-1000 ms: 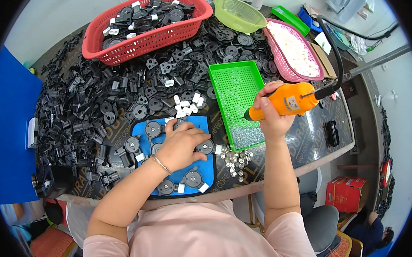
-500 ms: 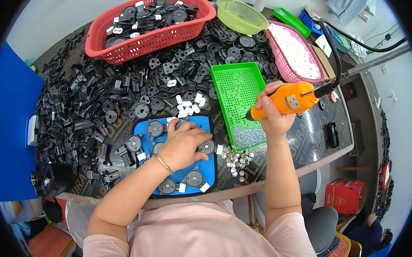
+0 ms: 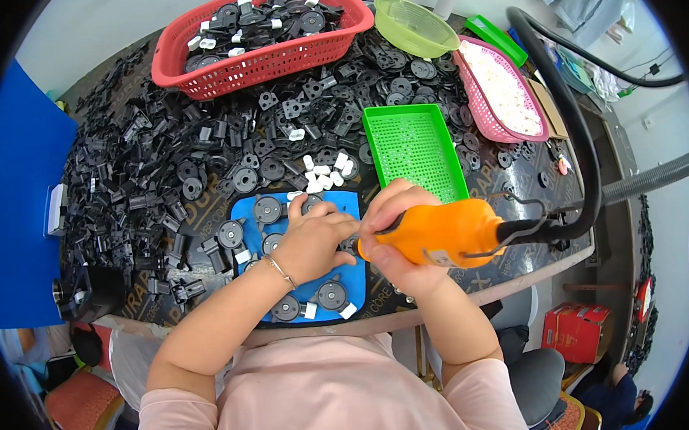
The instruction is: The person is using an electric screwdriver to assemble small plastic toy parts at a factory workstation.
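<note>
My right hand (image 3: 405,245) is closed around an orange electric screwdriver (image 3: 445,232), its tip pointing left onto a black wheel part (image 3: 348,245). That wheel is mostly hidden between my hands. My left hand (image 3: 312,246) lies over a blue mat (image 3: 321,280), thumb and forefinger at either side of the same wheel; its other fingers stretch toward the wheels at the mat's far side. Several more black wheel parts (image 3: 331,295) sit on the mat, some with a white piece (image 3: 347,310) attached. Just beyond the screwdriver stands a green perforated tray (image 3: 414,145).
Black plastic parts (image 3: 149,158) heap over the table's left and far side. A red basket (image 3: 267,63) of parts, a yellow-green basket (image 3: 416,32) and a pink basket (image 3: 483,105) of white pieces stand behind. Loose white pieces (image 3: 327,179) lie beyond the mat. A black cable (image 3: 589,150) hangs at right.
My right hand has brought the screwdriver left and nearer, from over the green tray to the wheel beside my left hand. The left hand has kept its place on the mat.
</note>
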{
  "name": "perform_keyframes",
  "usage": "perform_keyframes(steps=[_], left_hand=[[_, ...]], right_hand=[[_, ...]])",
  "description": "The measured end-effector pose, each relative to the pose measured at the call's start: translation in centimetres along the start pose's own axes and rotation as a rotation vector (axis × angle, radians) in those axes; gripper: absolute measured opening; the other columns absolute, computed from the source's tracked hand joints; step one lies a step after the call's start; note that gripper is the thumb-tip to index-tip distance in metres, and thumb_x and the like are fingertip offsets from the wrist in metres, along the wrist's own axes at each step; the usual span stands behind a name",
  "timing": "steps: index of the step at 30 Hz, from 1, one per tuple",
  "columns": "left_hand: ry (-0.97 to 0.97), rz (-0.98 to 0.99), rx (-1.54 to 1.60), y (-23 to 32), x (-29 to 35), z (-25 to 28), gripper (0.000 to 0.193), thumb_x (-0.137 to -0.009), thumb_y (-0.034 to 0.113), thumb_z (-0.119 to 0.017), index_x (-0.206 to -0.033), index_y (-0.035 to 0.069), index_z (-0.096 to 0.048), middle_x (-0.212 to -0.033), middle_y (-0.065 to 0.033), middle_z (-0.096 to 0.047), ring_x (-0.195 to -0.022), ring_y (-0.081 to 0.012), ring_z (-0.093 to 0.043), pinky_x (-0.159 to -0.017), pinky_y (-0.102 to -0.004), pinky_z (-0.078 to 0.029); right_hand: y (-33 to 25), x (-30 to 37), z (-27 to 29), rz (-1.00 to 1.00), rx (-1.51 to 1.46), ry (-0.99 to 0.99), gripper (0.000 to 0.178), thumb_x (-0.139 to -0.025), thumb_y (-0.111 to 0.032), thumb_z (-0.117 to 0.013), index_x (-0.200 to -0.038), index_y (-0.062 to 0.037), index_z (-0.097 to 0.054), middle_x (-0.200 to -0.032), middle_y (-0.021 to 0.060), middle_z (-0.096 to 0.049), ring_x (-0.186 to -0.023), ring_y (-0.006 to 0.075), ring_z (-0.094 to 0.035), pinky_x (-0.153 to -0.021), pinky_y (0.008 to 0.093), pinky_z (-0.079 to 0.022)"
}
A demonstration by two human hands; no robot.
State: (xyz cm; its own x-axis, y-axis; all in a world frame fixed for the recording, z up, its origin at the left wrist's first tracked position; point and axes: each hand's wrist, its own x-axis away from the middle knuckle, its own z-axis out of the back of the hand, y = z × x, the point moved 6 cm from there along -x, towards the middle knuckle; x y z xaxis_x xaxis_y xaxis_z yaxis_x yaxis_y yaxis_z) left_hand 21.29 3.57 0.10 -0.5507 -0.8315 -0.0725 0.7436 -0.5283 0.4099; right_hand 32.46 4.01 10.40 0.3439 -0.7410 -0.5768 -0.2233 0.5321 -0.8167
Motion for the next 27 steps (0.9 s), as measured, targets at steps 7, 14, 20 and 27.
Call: perform_keyframes(steps=[7, 14, 20, 27], left_hand=[[0.066, 0.012, 0.019, -0.2, -0.1, -0.2, 0.041, -0.065, 0.031, -0.077, -0.103, 0.021, -0.065, -0.105, 0.0071, -0.064, -0.107, -0.0173, -0.051, -0.102, -0.0588, -0.019], [0.112, -0.011, 0.076, -0.2, -0.1, 0.3, 0.03, -0.072, 0.03, -0.071, -0.1, 0.02, -0.064, -0.096, 0.0073, -0.063, -0.104, -0.0183, -0.052, -0.102, -0.0596, -0.02], [0.062, -0.029, 0.002, 0.2, 0.1, 0.4, 0.037, -0.07, 0.032, -0.073, -0.103, 0.02, -0.065, -0.099, 0.0073, -0.064, -0.106, -0.018, -0.052, -0.103, -0.0592, -0.018], [0.166, 0.035, -0.096, 0.6, 0.7, 1.2, 0.061, -0.064, 0.037, -0.077, -0.118, 0.016, -0.058, -0.121, -0.0023, -0.055, -0.116, -0.0212, -0.046, -0.104, -0.0586, -0.016]], right_hand=[[1.3, 0.2, -0.9, -0.051, -0.088, -0.024, 0.022, -0.071, 0.0, -0.066, -0.088, -0.0053, -0.053, -0.085, 0.0089, -0.053, -0.07, 0.0145, -0.055, -0.062, 0.0242, -0.046], [1.8, 0.5, -1.2, -0.06, -0.062, -0.04, 0.023, -0.07, 0.001, -0.066, -0.089, -0.0055, -0.054, -0.082, 0.0074, -0.054, -0.072, 0.0155, -0.053, -0.063, 0.0261, -0.043], [0.9, -0.7, -0.4, 0.065, -0.056, -0.117, 0.023, -0.069, -0.006, -0.069, -0.087, -0.0034, -0.056, -0.085, 0.008, -0.056, -0.076, 0.0182, -0.055, -0.066, 0.0278, -0.045], [0.2, -0.4, 8.4, 0.133, -0.212, 0.35, 0.025, -0.071, 0.003, -0.065, -0.092, 0.0001, -0.051, -0.084, 0.0099, -0.054, -0.065, 0.0156, -0.056, -0.058, 0.0245, -0.048]])
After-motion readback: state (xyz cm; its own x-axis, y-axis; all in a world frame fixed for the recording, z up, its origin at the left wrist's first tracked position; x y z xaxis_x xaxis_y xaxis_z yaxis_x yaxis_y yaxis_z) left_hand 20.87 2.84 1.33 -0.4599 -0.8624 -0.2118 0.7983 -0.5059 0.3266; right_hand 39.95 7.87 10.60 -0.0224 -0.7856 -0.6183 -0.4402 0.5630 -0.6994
